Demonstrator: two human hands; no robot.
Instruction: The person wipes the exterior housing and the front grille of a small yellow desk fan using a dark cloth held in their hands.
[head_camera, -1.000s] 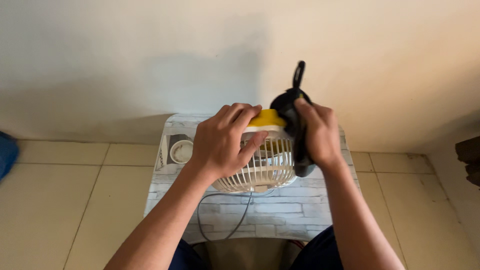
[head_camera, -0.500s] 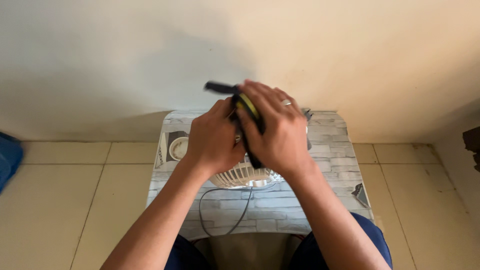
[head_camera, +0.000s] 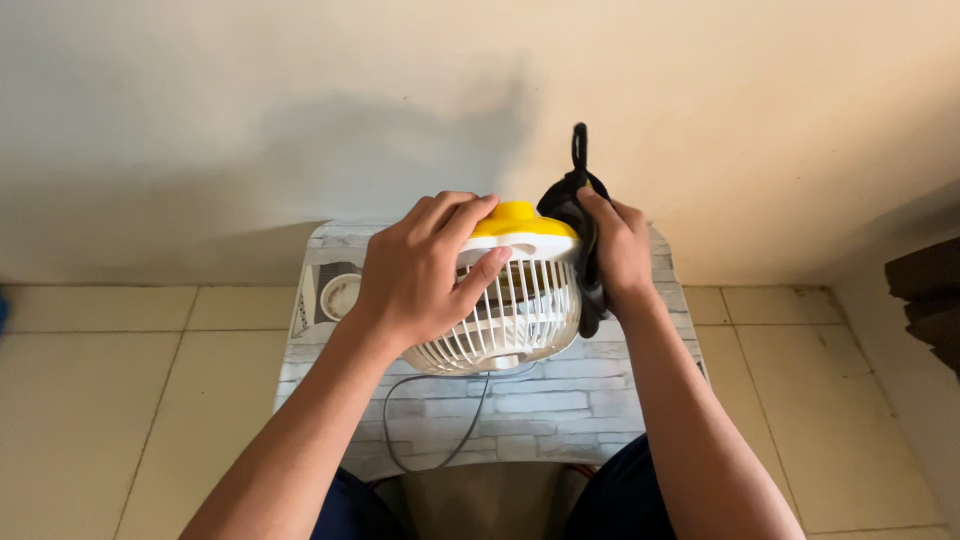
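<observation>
A small white fan (head_camera: 520, 315) with a slatted cage and a yellow back cap (head_camera: 520, 218) is held up over a small table (head_camera: 560, 410) covered in a grey brick pattern. My left hand (head_camera: 425, 270) grips the fan's cage on its left side, fingers over the top. My right hand (head_camera: 620, 250) is pressed to the fan's right side, closed on a black cloth (head_camera: 580, 215) with a loop sticking up. A grey cable (head_camera: 470, 420) hangs from the fan across the table.
A round white cup-like thing (head_camera: 340, 295) stands at the table's back left corner. The table stands against a cream wall (head_camera: 300, 100). Beige floor tiles (head_camera: 120, 400) lie around it. A dark object (head_camera: 925, 295) shows at the right edge.
Half a second ago my right hand lay with the cloth over the top of the fan; now it is back at the fan's right side, and the yellow cap shows again.
</observation>
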